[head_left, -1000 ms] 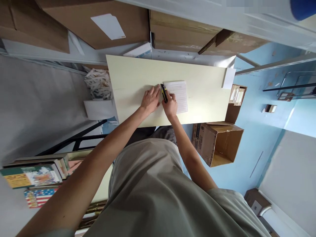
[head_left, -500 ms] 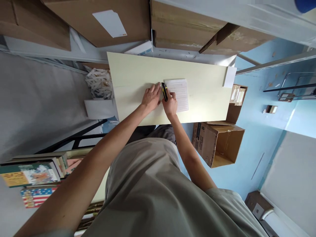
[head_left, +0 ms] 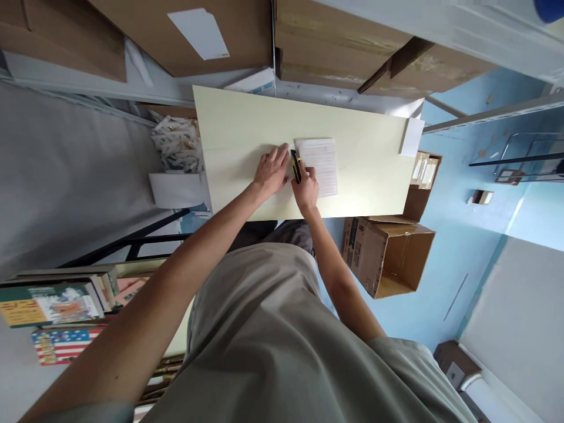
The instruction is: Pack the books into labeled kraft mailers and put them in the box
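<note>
A black and yellow utility knife (head_left: 296, 167) is gripped in my right hand (head_left: 305, 187), its front end pointing away from me. That hand rests over the left edge of a lined white sheet or stack of paper (head_left: 321, 167). My left hand (head_left: 272, 170) lies with fingers stretched on the pale yellow board (head_left: 370, 158), just left of the knife. Whether the blade is out is too small to tell. The paper's lower left part is hidden behind my right hand.
Cardboard boxes (head_left: 335, 44) line the shelf beyond the board. A white card (head_left: 412, 137) lies at the board's right end. On the left stands a white bin (head_left: 176, 189) heaped with paper scraps. An open carton (head_left: 388, 258) sits at the right; books (head_left: 53, 302) are at lower left.
The knife and my right hand have shifted slightly down relative to the paper's top edge. My left hand stays nearly in place. The whole view has tilted a little.
</note>
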Tool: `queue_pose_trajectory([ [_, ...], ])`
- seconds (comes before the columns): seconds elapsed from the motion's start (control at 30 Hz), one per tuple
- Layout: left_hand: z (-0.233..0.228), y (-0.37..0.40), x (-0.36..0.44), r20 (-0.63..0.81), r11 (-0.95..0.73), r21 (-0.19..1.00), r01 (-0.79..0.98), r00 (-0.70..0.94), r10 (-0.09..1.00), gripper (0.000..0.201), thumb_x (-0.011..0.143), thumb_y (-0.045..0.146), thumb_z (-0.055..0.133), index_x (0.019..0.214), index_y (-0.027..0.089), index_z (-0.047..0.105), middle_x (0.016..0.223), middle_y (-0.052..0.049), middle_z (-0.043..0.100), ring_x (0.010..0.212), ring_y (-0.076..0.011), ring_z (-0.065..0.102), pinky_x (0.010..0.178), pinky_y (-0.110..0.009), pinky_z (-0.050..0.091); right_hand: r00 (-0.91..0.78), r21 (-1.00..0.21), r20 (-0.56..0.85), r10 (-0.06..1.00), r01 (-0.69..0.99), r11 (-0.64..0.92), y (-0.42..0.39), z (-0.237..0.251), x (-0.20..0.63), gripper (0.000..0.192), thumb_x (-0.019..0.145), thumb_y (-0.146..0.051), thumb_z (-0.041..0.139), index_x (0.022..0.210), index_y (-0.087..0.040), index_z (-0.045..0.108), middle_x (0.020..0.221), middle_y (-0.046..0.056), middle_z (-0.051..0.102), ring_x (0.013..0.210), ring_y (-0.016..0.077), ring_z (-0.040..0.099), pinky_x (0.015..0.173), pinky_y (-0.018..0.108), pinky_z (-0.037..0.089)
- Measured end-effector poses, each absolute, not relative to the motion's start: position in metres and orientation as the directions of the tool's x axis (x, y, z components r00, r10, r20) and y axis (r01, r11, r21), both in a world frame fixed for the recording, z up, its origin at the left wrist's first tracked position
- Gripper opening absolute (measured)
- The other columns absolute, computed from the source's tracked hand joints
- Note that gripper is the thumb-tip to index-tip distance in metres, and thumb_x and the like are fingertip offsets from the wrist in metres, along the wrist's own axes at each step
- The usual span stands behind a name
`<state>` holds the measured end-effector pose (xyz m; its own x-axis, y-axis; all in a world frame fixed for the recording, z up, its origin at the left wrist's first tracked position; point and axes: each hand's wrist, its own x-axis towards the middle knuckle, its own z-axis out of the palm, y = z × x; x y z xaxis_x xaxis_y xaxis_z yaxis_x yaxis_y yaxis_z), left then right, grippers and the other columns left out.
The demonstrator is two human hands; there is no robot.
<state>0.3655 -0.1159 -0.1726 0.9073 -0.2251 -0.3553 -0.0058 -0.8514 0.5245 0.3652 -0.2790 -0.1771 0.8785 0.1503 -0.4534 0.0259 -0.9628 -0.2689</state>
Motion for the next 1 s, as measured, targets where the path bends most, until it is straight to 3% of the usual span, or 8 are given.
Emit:
queue_pose_trajectory([
  [0.2, -0.171, -0.116, 0.366, -0.364, -0.841, 0.54, 0.007, 0.904, -0.226, 0.098, 0.109, 0.048, 0.07, 0.191, 0.01, 0.032, 0.199, -0.025, 0.026, 0.181, -0.0528, 0.03, 0.141, -0.072, 0.037, 0.882, -0.294, -0.453, 0.131, -0.009, -0.956, -0.281, -0.17, 0.353, 0.081, 0.109, -0.019, 0.05, 0.189, -0.028, 0.045, 0.158, 0.018, 0.067, 0.107, 0.0268, 0.08, 0.092, 0.039, 0.069],
  [0.47, -0.164, -0.117, 0.367, -0.377, -0.821, 0.569, 0.038, 0.9, -0.22, 0.099, 0.109, 0.047, 0.066, 0.192, 0.009, 0.028, 0.199, -0.025, 0.027, 0.182, -0.0531, 0.029, 0.141, -0.074, 0.035, 0.839, -0.157, -0.533, 0.112, 0.031, -0.987, -0.281, -0.148, 0.343, 0.076, 0.114, -0.021, 0.048, 0.189, -0.028, 0.045, 0.159, 0.018, 0.064, 0.11, 0.0258, 0.079, 0.094, 0.037, 0.068],
  [0.83, -0.16, -0.116, 0.367, -0.384, -0.809, 0.586, 0.04, 0.893, -0.235, 0.106, 0.109, 0.064, 0.069, 0.191, 0.009, 0.03, 0.199, -0.028, 0.024, 0.181, -0.0547, 0.027, 0.142, -0.075, 0.032, 0.822, -0.142, -0.563, 0.091, 0.013, -0.99, -0.292, -0.14, 0.324, 0.072, 0.115, -0.019, 0.045, 0.186, -0.027, 0.05, 0.159, 0.016, 0.065, 0.108, 0.0241, 0.08, 0.088, 0.032, 0.065],
  [1.0, -0.161, -0.116, 0.367, -0.391, -0.812, 0.583, 0.037, 0.889, -0.24, 0.112, 0.105, 0.059, 0.076, 0.192, 0.009, 0.027, 0.199, -0.028, 0.022, 0.182, -0.0569, 0.025, 0.143, -0.076, 0.032, 0.801, -0.096, -0.592, 0.083, 0.033, -0.995, -0.298, -0.134, 0.315, 0.072, 0.116, -0.02, 0.045, 0.187, -0.027, 0.048, 0.161, 0.015, 0.064, 0.112, 0.0249, 0.08, 0.091, 0.032, 0.065],
])
